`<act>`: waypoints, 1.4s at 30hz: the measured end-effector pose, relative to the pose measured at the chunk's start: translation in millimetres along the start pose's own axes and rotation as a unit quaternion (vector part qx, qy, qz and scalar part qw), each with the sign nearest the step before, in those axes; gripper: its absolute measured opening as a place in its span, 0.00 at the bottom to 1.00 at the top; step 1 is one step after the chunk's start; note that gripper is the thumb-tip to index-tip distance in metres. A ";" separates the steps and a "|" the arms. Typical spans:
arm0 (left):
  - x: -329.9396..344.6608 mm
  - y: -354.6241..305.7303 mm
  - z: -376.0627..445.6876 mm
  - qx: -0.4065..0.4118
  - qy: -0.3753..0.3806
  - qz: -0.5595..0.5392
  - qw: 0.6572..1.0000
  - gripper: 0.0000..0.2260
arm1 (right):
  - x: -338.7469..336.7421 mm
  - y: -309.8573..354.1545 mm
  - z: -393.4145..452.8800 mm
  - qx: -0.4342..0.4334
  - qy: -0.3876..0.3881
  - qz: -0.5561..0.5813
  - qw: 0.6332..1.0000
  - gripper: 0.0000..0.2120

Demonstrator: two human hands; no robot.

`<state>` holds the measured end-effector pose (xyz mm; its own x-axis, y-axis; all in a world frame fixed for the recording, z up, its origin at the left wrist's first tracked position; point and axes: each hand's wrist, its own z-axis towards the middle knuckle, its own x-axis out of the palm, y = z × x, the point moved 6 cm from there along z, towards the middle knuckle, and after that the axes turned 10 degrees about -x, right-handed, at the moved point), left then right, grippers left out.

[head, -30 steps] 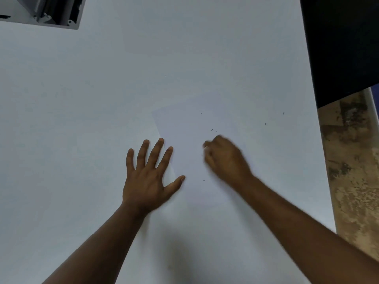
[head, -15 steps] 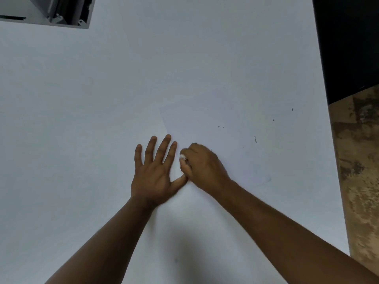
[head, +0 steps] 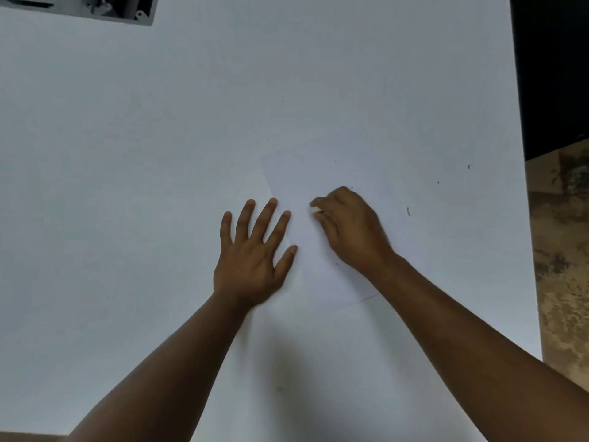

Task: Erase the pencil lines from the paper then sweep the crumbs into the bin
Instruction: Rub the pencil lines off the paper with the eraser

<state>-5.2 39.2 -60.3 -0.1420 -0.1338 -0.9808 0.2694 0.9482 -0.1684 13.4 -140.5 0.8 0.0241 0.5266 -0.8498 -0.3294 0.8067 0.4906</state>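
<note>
A white sheet of paper [head: 322,173] lies tilted on the white table [head: 127,154], barely distinct from it. My left hand [head: 251,256] lies flat with fingers spread, pressing the paper's left edge. My right hand [head: 350,228] grips a small white eraser [head: 315,210], whose tip shows past the fingers and touches the paper. Dark eraser crumbs [head: 408,211] are scattered to the right of my right hand on paper and table. No pencil lines are visible on the sheet. No bin is in view.
A grey metal object [head: 105,9] sits at the table's far left corner. The table's right edge [head: 526,218] runs top to bottom, with a mottled brown floor [head: 564,250] beyond it and a dark area [head: 551,74] at upper right.
My right hand with the eraser swept left until it was next to my left thumb, then moved back right and up a little. My left hand stayed pressing the paper.
</note>
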 end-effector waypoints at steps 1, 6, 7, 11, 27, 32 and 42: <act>-0.1 0.0 -0.3 -0.001 -0.002 -0.003 1.000 0.27 | 8.4 8.9 3.7 -0.024 0.019 -0.001 1.000 0.10; -1.4 -0.6 -1.0 -0.005 -0.003 -0.017 1.000 0.26 | 24.5 21.6 18.7 -0.086 0.073 -0.050 0.992 0.08; -1.6 -1.0 -1.2 -0.004 -0.003 -0.019 1.000 0.26 | 23.3 22.4 10.3 -0.093 0.087 -0.058 0.990 0.08; -1.9 -1.7 -0.3 -0.009 0.001 -0.021 1.000 0.26 | 10.8 30.9 -55.6 -0.129 0.168 -0.063 0.975 0.13; 0.0 -1.6 -0.3 -0.012 0.004 -0.014 1.000 0.26 | 20.8 50.0 -61.9 -0.109 0.176 -0.061 0.976 0.05; 0.7 -0.5 -3.0 -0.008 0.002 -0.014 1.000 0.25 | 19.3 39.0 -38.2 -0.073 0.209 -0.039 0.974 0.06; -0.4 -1.1 -1.2 -0.012 0.002 -0.016 1.000 0.25 | 23.4 51.1 -75.1 -0.114 0.192 -0.046 0.974 0.07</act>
<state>-6.6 38.5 -59.7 -0.1545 -0.1636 -0.9743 0.2421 0.9499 -0.1979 -73.8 -107.1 -8.5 -0.2769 0.2796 -0.9193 -0.5448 0.7424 0.3899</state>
